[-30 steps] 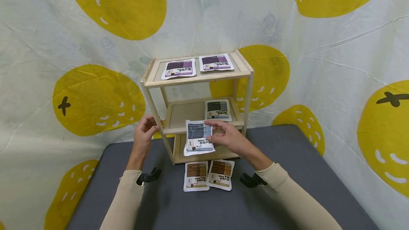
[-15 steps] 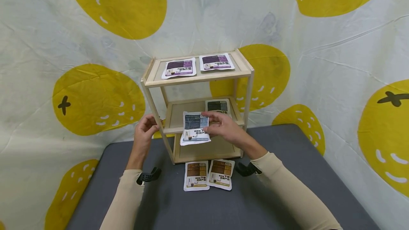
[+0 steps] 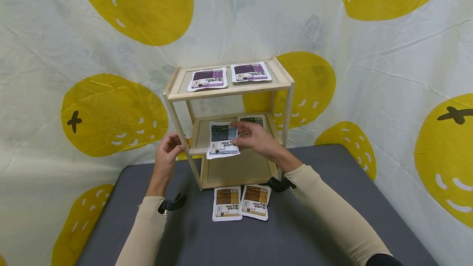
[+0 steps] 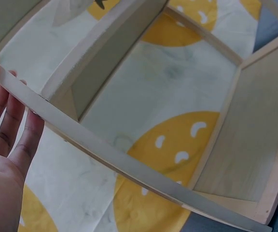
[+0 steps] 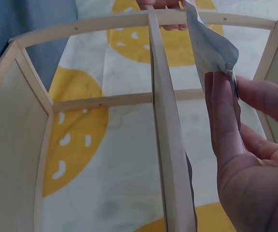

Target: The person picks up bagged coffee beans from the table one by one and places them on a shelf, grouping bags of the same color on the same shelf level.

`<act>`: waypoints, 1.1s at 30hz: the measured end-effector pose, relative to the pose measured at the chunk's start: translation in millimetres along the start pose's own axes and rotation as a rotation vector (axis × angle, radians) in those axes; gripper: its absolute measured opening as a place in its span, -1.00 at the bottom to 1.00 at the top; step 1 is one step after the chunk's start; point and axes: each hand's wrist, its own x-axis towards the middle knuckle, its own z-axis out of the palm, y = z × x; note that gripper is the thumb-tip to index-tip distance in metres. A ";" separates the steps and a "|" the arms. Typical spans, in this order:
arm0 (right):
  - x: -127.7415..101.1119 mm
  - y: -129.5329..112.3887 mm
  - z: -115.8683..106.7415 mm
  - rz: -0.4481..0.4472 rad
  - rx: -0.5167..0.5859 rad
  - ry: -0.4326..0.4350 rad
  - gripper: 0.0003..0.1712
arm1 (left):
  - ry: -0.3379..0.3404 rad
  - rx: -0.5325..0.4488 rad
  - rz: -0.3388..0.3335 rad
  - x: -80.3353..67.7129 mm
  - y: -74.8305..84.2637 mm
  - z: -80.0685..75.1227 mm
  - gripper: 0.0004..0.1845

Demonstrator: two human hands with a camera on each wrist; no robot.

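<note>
My right hand (image 3: 260,141) pinches a white sachet (image 3: 221,134) with a blue label by its right edge, between thumb and fingers. The sachet tilts over the front edge of the middle tier of a small wooden shelf rack (image 3: 229,92). In the right wrist view the sachet (image 5: 210,46) appears edge-on above the tier board. At the rack's left front post, my left hand (image 3: 165,153) grips the wood; the left wrist view has its fingers (image 4: 25,137) curled behind the post (image 4: 105,150). Another blue-labelled sachet (image 3: 253,120) lies on the middle tier's right side, partly hidden by my right hand.
Two purple-labelled sachets (image 3: 208,78) lie side by side on the top tier. Two brown-labelled sachets (image 3: 227,204) rest on the dark grey table (image 3: 221,245) before the rack, edges touching. Behind hangs a pale cloth (image 3: 229,32) with yellow fruit prints.
My right hand has carried the blue-labelled sachet forward and slightly left, from in front of the rack to the middle tier's front edge. The left hand stays on the post.
</note>
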 end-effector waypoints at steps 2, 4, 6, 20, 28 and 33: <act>3.5 -1.1 -1.0 -0.007 -0.020 -0.006 -0.28 | 0.002 0.002 -0.004 -0.5 -0.4 0.2 -0.72; 7.2 -2.5 -1.9 -0.003 -0.029 -0.014 -0.27 | 0.001 0.005 -0.002 -0.5 -0.5 0.2 -0.73; 11.3 -3.5 -2.6 0.004 -0.032 -0.019 -0.26 | 0.000 0.008 0.000 -0.1 -0.2 -0.1 -0.73; 35.4 -8.1 -1.6 0.094 -0.143 0.024 -0.26 | 0.009 0.006 -0.018 -0.4 -0.3 -0.1 -0.73; 47.3 -6.5 1.0 0.138 -0.213 0.036 -0.25 | 0.005 0.005 -0.011 -0.7 -1.0 -0.6 -0.72; 49.1 -7.9 1.1 0.152 -0.273 0.057 -0.24 | -0.001 0.012 -0.007 -1.5 -0.1 0.0 -0.71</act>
